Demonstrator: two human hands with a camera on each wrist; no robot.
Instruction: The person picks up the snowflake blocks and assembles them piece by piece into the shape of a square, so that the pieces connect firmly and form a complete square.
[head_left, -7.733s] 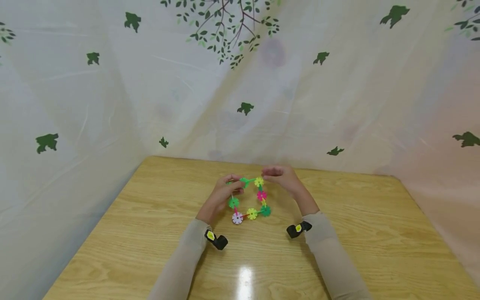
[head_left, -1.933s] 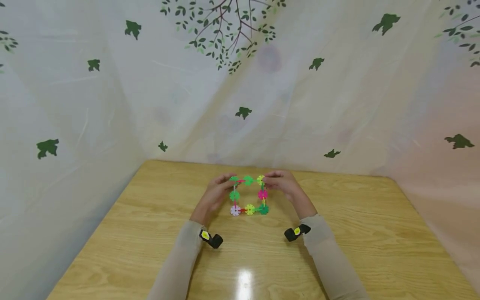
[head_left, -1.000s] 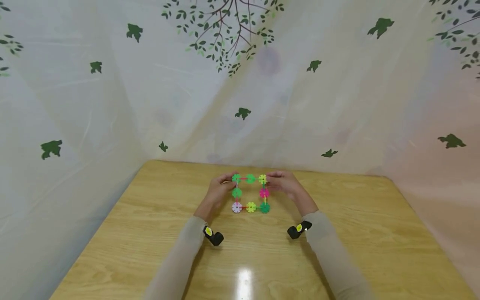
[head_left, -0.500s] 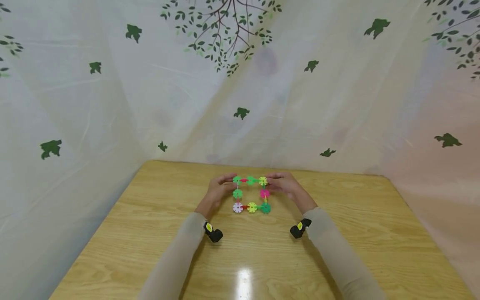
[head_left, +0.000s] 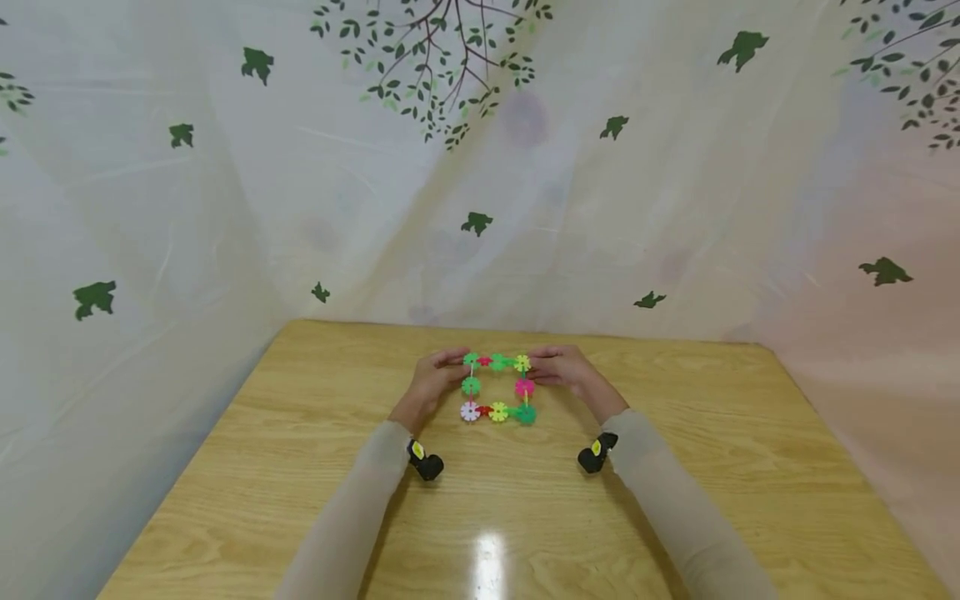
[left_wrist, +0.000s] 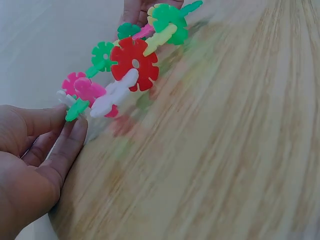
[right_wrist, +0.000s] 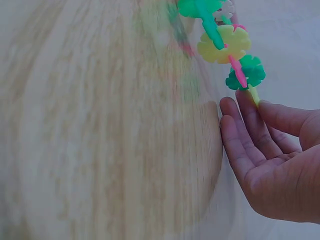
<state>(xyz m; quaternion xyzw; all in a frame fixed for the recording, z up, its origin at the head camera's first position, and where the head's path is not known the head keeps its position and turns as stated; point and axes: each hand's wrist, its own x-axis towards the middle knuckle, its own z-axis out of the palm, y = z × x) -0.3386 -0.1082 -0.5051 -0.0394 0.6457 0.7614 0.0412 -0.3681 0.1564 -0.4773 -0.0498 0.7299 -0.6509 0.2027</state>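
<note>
A square ring of interlocking plastic flower discs (head_left: 498, 412) in green, yellow, pink, red and white is held between both hands. My left hand (head_left: 431, 385) pinches the green disc (head_left: 471, 360) at the far left corner. At the far right corner, a yellow disc (head_left: 522, 363) is pinched by my right hand (head_left: 579, 373). In the left wrist view, thumb and fingertips meet at a small green disc (left_wrist: 77, 109). The right wrist view has a yellow disc (right_wrist: 254, 94) seen edge-on between thumb and fingers. The ring appears raised, its reflection showing on the tabletop.
The wooden table (head_left: 675, 467) spreads around the hands, with a glare spot near the front. A pale curtain (head_left: 360, 225) printed with leaves and birds hangs behind it. Small black cameras (head_left: 426, 461) sit on both wrists.
The ring was skewed earlier, with the left hand over its far side; now it is squared and held by the two far corners. Lately it has only tilted slightly.
</note>
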